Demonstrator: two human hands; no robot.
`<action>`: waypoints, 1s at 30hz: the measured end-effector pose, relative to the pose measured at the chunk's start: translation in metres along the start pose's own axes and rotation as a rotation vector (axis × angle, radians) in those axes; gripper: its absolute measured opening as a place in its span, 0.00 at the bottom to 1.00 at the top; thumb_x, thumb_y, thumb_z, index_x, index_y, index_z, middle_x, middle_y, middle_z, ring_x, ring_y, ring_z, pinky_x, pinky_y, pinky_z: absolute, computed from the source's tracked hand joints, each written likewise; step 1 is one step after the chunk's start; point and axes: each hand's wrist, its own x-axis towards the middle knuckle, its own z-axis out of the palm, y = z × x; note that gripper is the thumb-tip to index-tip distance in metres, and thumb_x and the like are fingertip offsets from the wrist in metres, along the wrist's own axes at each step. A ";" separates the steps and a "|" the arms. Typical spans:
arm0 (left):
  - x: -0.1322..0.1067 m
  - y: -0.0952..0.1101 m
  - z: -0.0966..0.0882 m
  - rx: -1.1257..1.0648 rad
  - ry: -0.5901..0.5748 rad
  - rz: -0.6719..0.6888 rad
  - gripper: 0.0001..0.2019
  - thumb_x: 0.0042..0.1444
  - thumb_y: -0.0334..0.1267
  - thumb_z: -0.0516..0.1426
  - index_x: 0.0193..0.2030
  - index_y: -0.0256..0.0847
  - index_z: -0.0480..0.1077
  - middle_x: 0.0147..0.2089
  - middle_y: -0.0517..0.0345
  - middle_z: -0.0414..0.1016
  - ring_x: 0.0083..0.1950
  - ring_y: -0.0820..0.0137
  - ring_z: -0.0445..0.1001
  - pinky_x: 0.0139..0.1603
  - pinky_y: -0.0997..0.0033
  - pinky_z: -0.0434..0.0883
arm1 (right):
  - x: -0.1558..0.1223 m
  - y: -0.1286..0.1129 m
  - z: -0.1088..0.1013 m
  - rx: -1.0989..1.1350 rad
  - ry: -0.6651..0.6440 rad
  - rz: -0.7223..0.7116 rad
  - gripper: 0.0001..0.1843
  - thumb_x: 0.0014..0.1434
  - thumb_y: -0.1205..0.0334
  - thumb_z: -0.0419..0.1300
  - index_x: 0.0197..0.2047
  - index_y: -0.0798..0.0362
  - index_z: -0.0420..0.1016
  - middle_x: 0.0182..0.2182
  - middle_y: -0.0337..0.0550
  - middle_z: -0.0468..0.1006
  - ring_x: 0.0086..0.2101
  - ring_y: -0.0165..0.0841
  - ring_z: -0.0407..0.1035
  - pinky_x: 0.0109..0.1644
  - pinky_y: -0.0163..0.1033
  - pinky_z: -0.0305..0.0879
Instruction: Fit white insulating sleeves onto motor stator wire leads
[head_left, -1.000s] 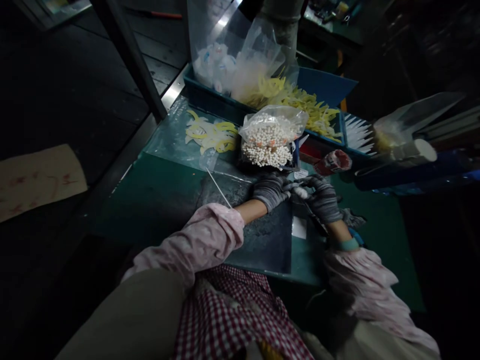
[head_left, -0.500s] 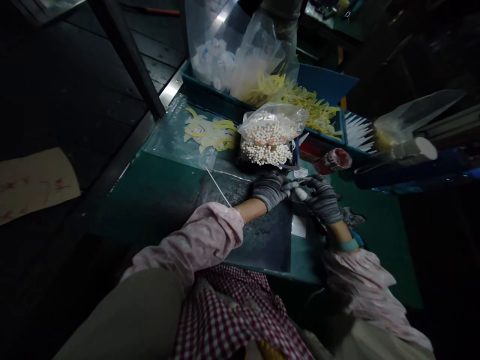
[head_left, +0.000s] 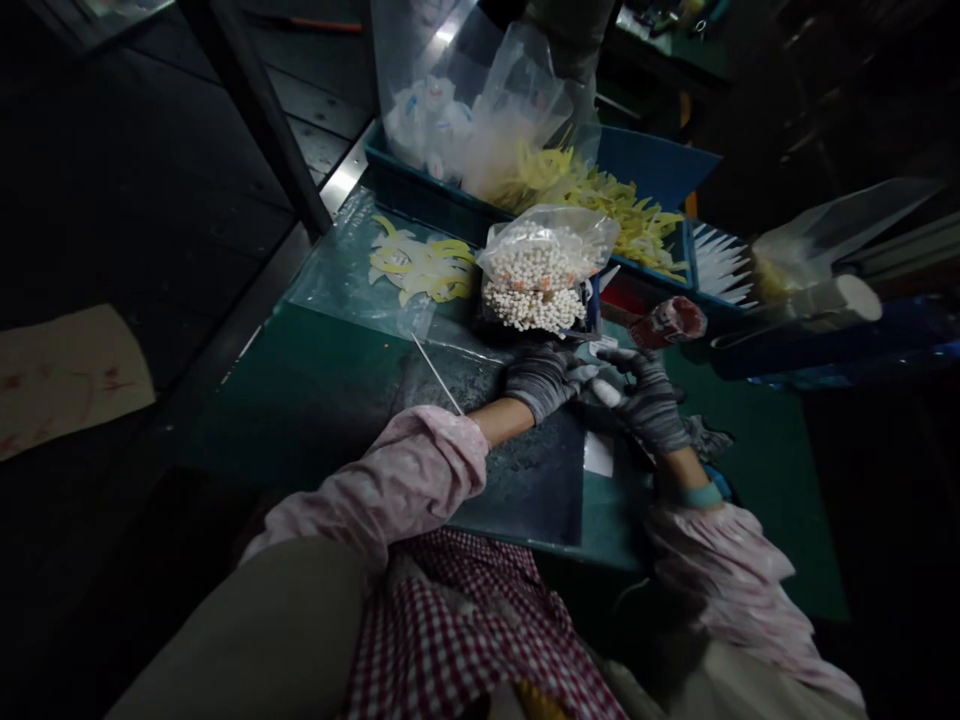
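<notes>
Both my hands wear grey striped gloves and work close together over the dark mat point(head_left: 517, 490). My left hand point(head_left: 538, 382) is closed, its fingertips pinched around something small and pale that I cannot make out. Just to its right, my right hand point(head_left: 651, 402) has its white-tipped thumb and forefinger apart, with no held thing visible between them. A bundle of thin white sticks point(head_left: 534, 305), partly in a clear bag, stands right behind my left hand. One loose white stick point(head_left: 436, 372) lies by my left forearm. A white paper slip point(head_left: 598, 455) lies below my hands.
Yellow and whitish curved strips point(head_left: 424, 262) lie on plastic sheeting at the back left. Behind them a blue bin point(head_left: 442, 200) holds bags and more yellow strips. White pointed pieces point(head_left: 720, 262) fill a compartment at right. A red can point(head_left: 667, 322) stands near my right hand.
My right fingertips have drawn slightly right, away from my left fingertips, and spread apart. My left hand has hardly moved.
</notes>
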 end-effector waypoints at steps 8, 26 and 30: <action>0.000 -0.001 0.001 0.003 0.008 -0.001 0.20 0.71 0.45 0.61 0.67 0.47 0.79 0.66 0.54 0.82 0.63 0.59 0.80 0.69 0.62 0.76 | 0.001 -0.002 -0.002 -0.003 0.027 0.002 0.20 0.60 0.39 0.69 0.45 0.45 0.83 0.45 0.51 0.83 0.49 0.53 0.77 0.60 0.64 0.76; 0.000 -0.002 0.004 0.033 0.023 0.005 0.22 0.69 0.43 0.63 0.69 0.52 0.77 0.70 0.56 0.79 0.67 0.59 0.78 0.71 0.63 0.74 | 0.009 0.000 0.008 0.088 -0.018 0.022 0.19 0.59 0.38 0.69 0.42 0.44 0.82 0.45 0.51 0.84 0.47 0.52 0.77 0.59 0.61 0.76; -0.002 -0.001 0.004 0.051 0.012 -0.023 0.22 0.69 0.42 0.63 0.68 0.49 0.78 0.69 0.54 0.78 0.66 0.59 0.79 0.70 0.63 0.76 | 0.001 -0.003 0.021 0.042 0.070 0.093 0.17 0.60 0.40 0.68 0.37 0.44 0.76 0.39 0.48 0.80 0.45 0.49 0.74 0.58 0.59 0.75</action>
